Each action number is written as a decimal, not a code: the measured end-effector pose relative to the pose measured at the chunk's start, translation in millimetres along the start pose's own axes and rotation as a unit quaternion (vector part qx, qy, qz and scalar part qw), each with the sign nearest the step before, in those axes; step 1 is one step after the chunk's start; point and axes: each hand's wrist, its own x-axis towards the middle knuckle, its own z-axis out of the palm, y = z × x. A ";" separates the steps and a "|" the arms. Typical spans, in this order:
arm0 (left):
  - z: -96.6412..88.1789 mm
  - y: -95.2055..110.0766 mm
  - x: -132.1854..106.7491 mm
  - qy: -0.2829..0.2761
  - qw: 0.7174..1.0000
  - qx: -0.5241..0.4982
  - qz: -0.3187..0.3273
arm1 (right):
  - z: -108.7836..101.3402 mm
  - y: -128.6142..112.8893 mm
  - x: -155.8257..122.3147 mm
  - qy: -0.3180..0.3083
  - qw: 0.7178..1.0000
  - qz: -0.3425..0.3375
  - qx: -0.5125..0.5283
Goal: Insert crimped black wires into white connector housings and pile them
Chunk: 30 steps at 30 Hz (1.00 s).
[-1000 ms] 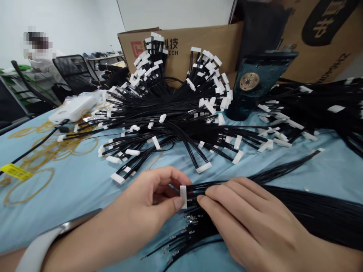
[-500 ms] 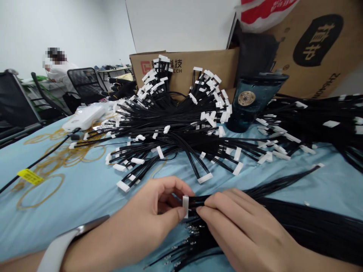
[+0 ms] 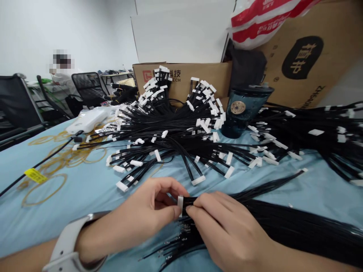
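Note:
A white plug connector (image 3: 180, 206) is pinched between the thumb and fingers of my left hand (image 3: 150, 209), which wears a watch on a pale strap. Black wires run out of the connector's right side. My right hand (image 3: 227, 226) is closed on these black wires (image 3: 187, 204) just beside the connector, its thumb and fingertips together. Below and between the hands lie loose black wires with bare metal terminals (image 3: 184, 228). A thick bundle of black wires (image 3: 300, 223) stretches to the right from under my right hand.
Behind the hands is a large pile of black cables with white connectors (image 3: 170, 121). A dark blue tumbler (image 3: 244, 109) stands right of it, before cardboard boxes (image 3: 195, 71). More cables (image 3: 306, 128) lie at right, yellow rubber bands (image 3: 56, 164) at left. A person sits far back.
The view has shifted slightly. My right hand's fingertips are a little nearer the connector, and the metal terminal seen between wires beside it no longer shows. Both hands keep their grip.

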 end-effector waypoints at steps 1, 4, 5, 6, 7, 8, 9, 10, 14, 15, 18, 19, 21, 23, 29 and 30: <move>-0.8 1.3 1.2 -0.006 1.000 0.000 0.002 | -1.8 0.1 2.2 0.002 1.000 0.001 0.000; -2.7 3.8 3.8 -0.039 0.999 -0.018 0.000 | -13.2 0.0 11.0 -0.020 1.000 -0.005 -0.002; -3.1 4.0 4.3 -0.050 0.998 -0.030 -0.002 | -17.9 -0.1 13.4 -0.042 0.999 -0.012 -0.008; -3.4 3.9 4.7 -0.059 0.997 -0.043 -0.003 | -22.0 0.1 14.9 -0.066 0.998 -0.018 -0.013; -3.6 3.6 5.1 -0.063 0.997 -0.053 -0.003 | -25.3 0.6 15.3 -0.092 0.995 -0.028 -0.023; -3.8 3.2 5.4 -0.063 0.996 -0.059 -0.003 | -27.6 1.6 14.6 -0.119 0.992 -0.035 -0.034; -4.0 2.7 5.7 -0.061 0.996 -0.060 -0.001 | -28.9 3.1 13.0 -0.143 0.988 -0.035 -0.042; -4.2 2.3 5.9 -0.060 0.996 -0.060 0.001 | -29.5 4.9 10.9 -0.163 0.985 -0.030 -0.047; -5.3 2.4 5.7 -0.053 0.997 -0.057 -0.021 | -31.6 13.4 5.6 -0.204 0.979 -0.001 -0.022; -5.6 3.0 5.5 -0.053 0.996 -0.059 -0.028 | -32.6 15.0 6.1 -0.208 0.978 -0.001 -0.016; -6.6 5.3 5.5 -0.062 0.994 -0.082 -0.043 | -34.3 17.3 10.8 -0.195 0.981 0.003 -0.018; -6.9 6.0 5.8 -0.066 0.992 -0.094 -0.045 | -34.2 17.4 12.5 -0.188 0.982 0.008 -0.021; -7.6 7.1 6.5 -0.070 0.990 -0.112 -0.050 | -33.3 17.2 14.9 -0.172 0.985 0.017 -0.021; -8.0 7.5 6.8 -0.071 0.989 -0.119 -0.052 | -33.0 17.3 16.0 -0.179 0.983 0.044 -0.015; -7.3 5.7 6.6 -0.065 0.988 -0.130 -0.051 | -38.2 20.4 21.8 -0.191 0.976 0.106 0.009; -7.0 5.3 6.7 -0.063 0.987 -0.136 -0.056 | -39.1 21.1 23.1 -0.195 0.975 0.106 0.019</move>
